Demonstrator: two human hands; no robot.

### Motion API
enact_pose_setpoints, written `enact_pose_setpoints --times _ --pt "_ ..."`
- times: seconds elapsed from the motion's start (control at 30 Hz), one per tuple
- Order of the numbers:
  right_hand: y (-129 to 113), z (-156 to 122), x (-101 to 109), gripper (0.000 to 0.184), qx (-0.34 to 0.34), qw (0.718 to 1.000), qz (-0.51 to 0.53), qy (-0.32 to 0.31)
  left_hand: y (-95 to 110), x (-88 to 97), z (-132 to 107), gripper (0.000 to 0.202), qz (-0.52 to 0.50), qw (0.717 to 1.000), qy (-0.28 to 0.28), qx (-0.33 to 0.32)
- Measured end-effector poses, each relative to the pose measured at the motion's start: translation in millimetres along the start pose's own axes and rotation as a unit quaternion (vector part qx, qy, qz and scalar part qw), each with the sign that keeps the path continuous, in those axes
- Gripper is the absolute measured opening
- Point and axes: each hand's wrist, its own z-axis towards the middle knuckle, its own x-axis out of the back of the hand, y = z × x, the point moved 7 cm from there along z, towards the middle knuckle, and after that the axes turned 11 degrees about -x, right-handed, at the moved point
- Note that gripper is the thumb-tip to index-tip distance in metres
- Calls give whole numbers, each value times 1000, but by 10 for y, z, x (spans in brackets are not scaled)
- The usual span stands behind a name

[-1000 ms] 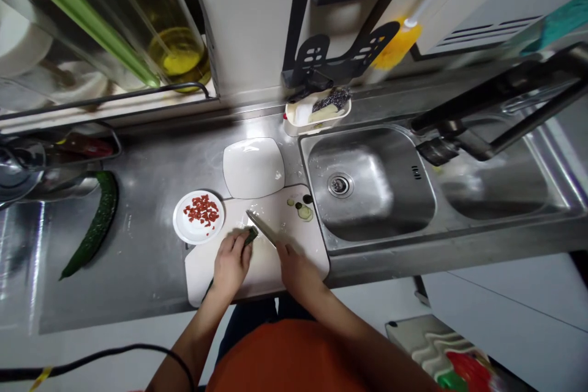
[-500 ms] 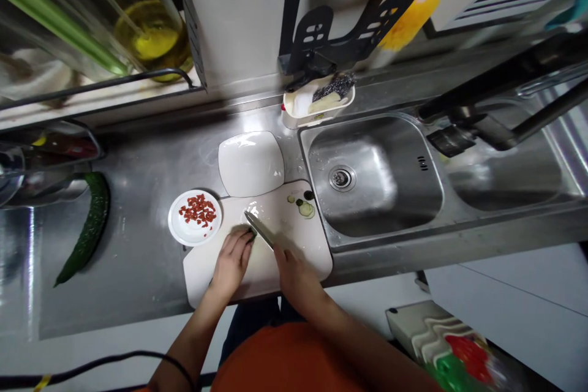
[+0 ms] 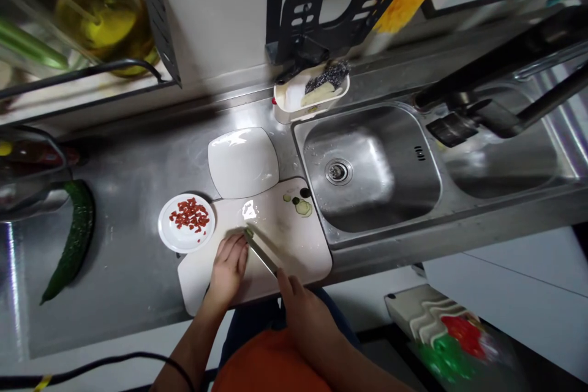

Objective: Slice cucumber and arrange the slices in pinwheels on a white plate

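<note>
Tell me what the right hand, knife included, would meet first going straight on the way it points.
Probably the cucumber piece in the left hand: the knife in the right hand has its tip right by the piece's end. Whether the blade touches it or sits above is unclear.

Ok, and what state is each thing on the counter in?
Knife: gripped in the right hand, blade against the cucumber piece
Cucumber piece: under the left hand, mostly hidden
Cucumber slices: cut, lying on the board
Chopping board: flat
Red pieces: chopped, on the round plate
Round plate: face up
Square plate: face up
Long cucumber: curved, skin on
</note>
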Motion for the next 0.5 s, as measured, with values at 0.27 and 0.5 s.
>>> enact_pose_setpoints --times 0.27,0.5 --pt "4 -1 -15 60 -8 1000 11 -12 15 1 15 27 6 1000 -6 -4" --pt "1 -5 -25 62 -3 1000 14 -8 0 2 15 27 -1 1000 1 10"
